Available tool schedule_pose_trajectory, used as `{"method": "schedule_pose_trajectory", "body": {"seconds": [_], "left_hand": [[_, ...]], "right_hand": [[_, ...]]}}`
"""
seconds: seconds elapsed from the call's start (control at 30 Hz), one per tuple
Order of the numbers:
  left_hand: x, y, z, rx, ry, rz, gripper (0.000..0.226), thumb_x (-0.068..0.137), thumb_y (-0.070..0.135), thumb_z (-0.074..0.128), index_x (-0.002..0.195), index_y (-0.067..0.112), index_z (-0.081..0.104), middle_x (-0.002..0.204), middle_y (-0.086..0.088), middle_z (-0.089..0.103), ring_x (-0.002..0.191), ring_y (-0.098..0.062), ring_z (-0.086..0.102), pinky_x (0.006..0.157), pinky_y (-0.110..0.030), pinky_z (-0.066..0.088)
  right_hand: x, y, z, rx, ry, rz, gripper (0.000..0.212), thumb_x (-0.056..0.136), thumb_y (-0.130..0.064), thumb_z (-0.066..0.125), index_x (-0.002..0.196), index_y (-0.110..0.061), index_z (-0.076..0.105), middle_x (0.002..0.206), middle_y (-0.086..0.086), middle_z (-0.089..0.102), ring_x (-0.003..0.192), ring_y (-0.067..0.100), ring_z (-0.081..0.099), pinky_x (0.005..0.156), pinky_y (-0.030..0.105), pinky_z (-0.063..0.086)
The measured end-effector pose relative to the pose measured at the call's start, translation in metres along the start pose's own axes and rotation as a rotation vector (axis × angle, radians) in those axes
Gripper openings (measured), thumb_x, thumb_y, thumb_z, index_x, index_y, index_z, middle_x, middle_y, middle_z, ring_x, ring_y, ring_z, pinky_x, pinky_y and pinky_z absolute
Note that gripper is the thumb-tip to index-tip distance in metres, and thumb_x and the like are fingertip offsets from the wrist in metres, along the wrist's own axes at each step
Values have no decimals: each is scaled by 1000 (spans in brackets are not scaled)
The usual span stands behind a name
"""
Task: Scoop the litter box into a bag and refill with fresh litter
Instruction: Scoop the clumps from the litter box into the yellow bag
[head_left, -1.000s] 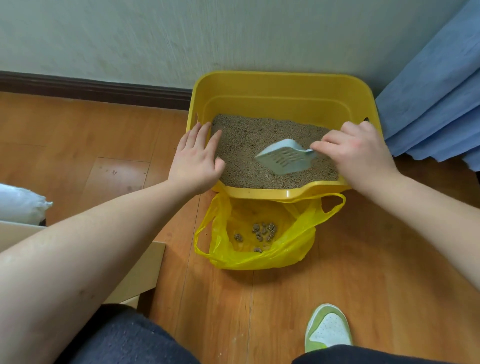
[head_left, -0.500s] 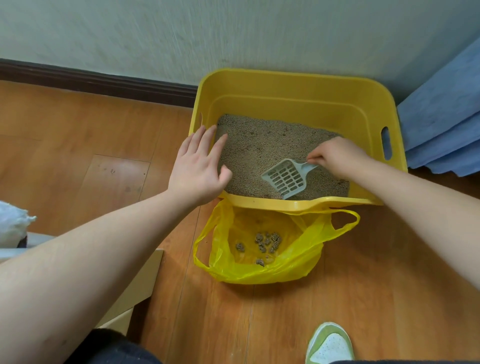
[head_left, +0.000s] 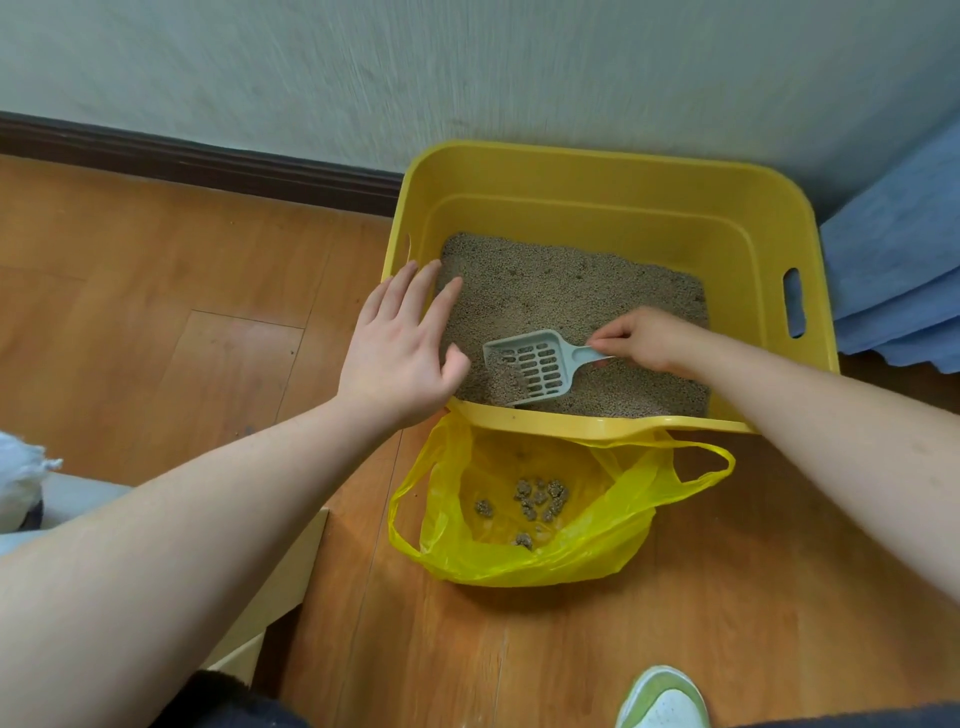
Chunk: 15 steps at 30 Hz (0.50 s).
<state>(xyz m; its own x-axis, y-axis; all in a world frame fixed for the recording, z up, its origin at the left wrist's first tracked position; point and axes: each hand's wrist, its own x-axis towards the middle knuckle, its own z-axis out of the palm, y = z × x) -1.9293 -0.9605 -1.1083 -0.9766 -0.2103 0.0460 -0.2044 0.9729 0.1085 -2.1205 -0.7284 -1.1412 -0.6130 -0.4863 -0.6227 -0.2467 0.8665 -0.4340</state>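
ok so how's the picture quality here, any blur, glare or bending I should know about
Head view: the wall is streaked with motion blur, while the scoop and the clumps in the yellow bag stay fairly sharp. Head view: wide-angle bending curves the baseboard and stretches the forearms at the edges. Head view: lighting is soft and even, with only mild sheen on the floor and no harsh glare.

the shoe (head_left: 662, 699) and blue cloth (head_left: 898, 270) are cut off by the frame edges

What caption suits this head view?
Right hand sifts litter with a scoop; left hand steadies the box.
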Motion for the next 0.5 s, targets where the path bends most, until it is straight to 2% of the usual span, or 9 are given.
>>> {"method": "schedule_pose_trajectory", "body": {"seconds": [0.1, 0.17, 0.27, 0.3, 0.4, 0.5], "left_hand": [[0, 0, 0, -4, -4, -3, 68, 83, 40, 36, 147, 17, 39, 156, -9, 32, 147, -28, 22, 119, -42, 13], [1, 0, 0, -3, -8, -6, 68, 84, 41, 35, 147, 17, 39, 157, -9, 32, 147, -28, 22, 119, -41, 12], [1, 0, 1, -2, -17, -8, 68, 84, 42, 34, 148, 18, 38, 157, -9, 30, 147, -27, 20, 119, -42, 12], [1, 0, 1, -4, -20, -7, 68, 84, 42, 34, 148, 18, 37, 158, -9, 30, 147, -27, 20, 119, -42, 12], [1, 0, 0, -4, -26, -1, 68, 85, 42, 32, 148, 18, 36, 158, -9, 29, 148, -27, 19, 119, -43, 12], [2, 0, -1, 0, -21, 3, 69, 84, 42, 31, 147, 17, 38, 157, -9, 30, 147, -28, 21, 119, -43, 13]], "right_hand": [[-3, 3, -3, 44, 43, -1, 20, 93, -34, 60, 109, -29, 71, 84, -1, 69, 69, 15, 51, 61, 26, 37], [-6, 8, -6, 72, 67, 0, 20, 93, -33, 60, 109, -28, 71, 91, 7, 72, 70, 18, 50, 62, 28, 37], [-14, 13, -13, 69, 105, -3, 18, 93, -34, 60, 107, -32, 71, 94, 6, 72, 72, 26, 56, 65, 32, 44], [-17, 15, -16, 71, 113, 0, 18, 93, -34, 60, 107, -32, 71, 89, 5, 71, 69, 26, 56, 62, 33, 44], [-27, 21, -22, 93, 108, 34, 19, 95, -32, 58, 109, -30, 70, 67, 2, 60, 51, 13, 38, 47, 25, 28], [-37, 30, -27, 136, 135, 58, 21, 96, -31, 56, 112, -27, 69, 82, 6, 66, 57, 13, 41, 50, 26, 31]]}}
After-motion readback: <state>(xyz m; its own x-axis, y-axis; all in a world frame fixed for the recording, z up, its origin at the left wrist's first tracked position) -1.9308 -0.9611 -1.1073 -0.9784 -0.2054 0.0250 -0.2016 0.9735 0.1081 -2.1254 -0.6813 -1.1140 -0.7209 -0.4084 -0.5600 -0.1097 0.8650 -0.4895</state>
